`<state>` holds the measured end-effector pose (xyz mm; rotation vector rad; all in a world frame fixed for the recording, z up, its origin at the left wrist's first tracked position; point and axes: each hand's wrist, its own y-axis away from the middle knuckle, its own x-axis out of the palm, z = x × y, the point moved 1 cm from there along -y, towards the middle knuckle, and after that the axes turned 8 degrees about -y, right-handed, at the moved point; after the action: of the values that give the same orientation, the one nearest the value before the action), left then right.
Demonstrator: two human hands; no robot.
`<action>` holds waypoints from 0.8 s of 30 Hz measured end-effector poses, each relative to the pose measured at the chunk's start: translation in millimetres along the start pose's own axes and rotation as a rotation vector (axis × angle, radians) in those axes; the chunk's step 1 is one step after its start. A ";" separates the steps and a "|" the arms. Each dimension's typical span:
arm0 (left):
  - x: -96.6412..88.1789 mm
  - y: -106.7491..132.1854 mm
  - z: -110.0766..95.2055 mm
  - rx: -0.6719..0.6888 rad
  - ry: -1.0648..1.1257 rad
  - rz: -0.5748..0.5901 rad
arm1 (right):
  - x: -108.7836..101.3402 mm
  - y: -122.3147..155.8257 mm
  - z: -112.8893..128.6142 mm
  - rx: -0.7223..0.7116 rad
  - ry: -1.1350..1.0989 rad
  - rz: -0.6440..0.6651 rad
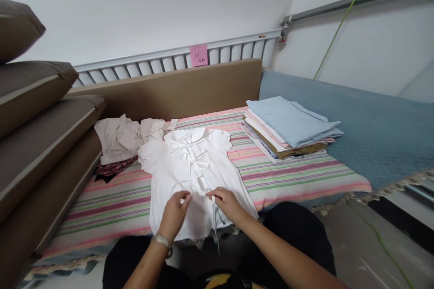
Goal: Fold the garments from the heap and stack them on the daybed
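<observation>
A white short-sleeved blouse (203,180) lies spread out on the striped cloth, with several tie ribbons (195,161) down its middle. The upper ribbons are tied in bows. Over the lower part of the blouse, my left hand (175,210) pinches a thin white ribbon between thumb and fingers. Close by on the right, my right hand (225,202) grips another ribbon end, whose tail (214,223) hangs down past the blouse's hem. Between my two hands the ribbons meet in a loop or knot that I cannot make out clearly.
Folded garments (291,122) are stacked at the right, light blue on top. A crumpled off-white garment (118,137) lies at the left over a dark patterned cloth (115,169). Brown cushions (40,131) pile up on the left. Behind stand a brown backrest (183,92) and a radiator (162,63).
</observation>
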<state>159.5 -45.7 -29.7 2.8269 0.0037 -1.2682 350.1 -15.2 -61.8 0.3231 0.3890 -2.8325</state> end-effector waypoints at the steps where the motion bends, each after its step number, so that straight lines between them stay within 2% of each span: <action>1: -4.5 -10.1 10.9 -0.031 -0.114 -0.054 | -0.9 -1.2 -2.3 0.007 -0.005 -0.010; 4: -6.8 -31.7 30.5 -0.061 -0.297 -0.060 | -1.0 -1.9 -9.5 0.018 -0.011 -0.030; 9: -4.6 -42.1 36.0 -0.075 -0.300 -0.011 | -8.4 -5.0 -13.1 0.032 0.050 -0.025; 14: -18.7 -33.9 54.8 -0.145 -0.187 0.052 | -26.2 -10.0 -20.6 0.075 0.176 -0.025; 19: -29.5 -19.9 78.6 -0.202 -0.137 0.035 | -37.0 -12.3 -32.7 0.131 0.209 -0.069; 24: -42.6 -13.4 96.2 -0.243 -0.123 0.012 | -38.6 -9.8 -34.4 0.160 0.195 -0.085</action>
<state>59.1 -35.6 -62.3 2.5392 0.1278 -1.3358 389.8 12.7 -82.1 0.6328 0.2187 -2.9318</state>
